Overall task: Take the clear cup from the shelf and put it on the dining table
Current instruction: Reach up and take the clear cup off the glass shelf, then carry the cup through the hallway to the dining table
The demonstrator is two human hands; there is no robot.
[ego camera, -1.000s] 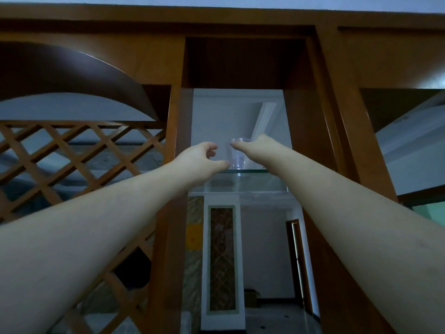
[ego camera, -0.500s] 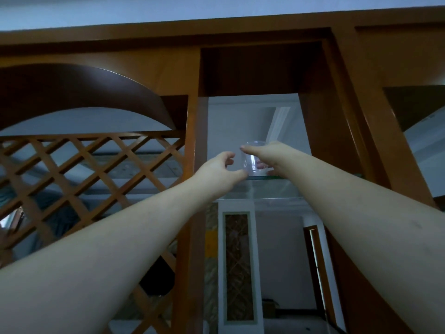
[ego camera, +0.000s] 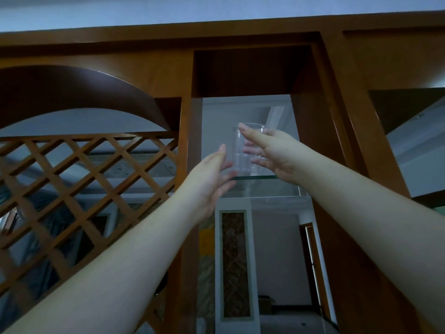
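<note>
A clear cup (ego camera: 240,150) is held upright just above the glass shelf (ego camera: 260,177) in the wooden divider's middle opening. My right hand (ego camera: 272,153) is wrapped around it, thumb on the near side near the rim, fingers showing through the far side. My left hand (ego camera: 212,174) is stretched flat beside the cup's lower left, fingers apart, close to the cup; I cannot tell whether it touches. The dining table is out of view.
The wooden divider frame (ego camera: 320,116) boxes the opening, with a post (ego camera: 187,145) on its left. A diagonal lattice panel (ego camera: 79,189) fills the left side under an arch. Through the opening lies a room with a white door (ego camera: 236,261).
My right hand has closed on the cup and lifted it off the glass shelf. My left hand has opened flat beside it. The camera has tilted, shifting the shelf right.
</note>
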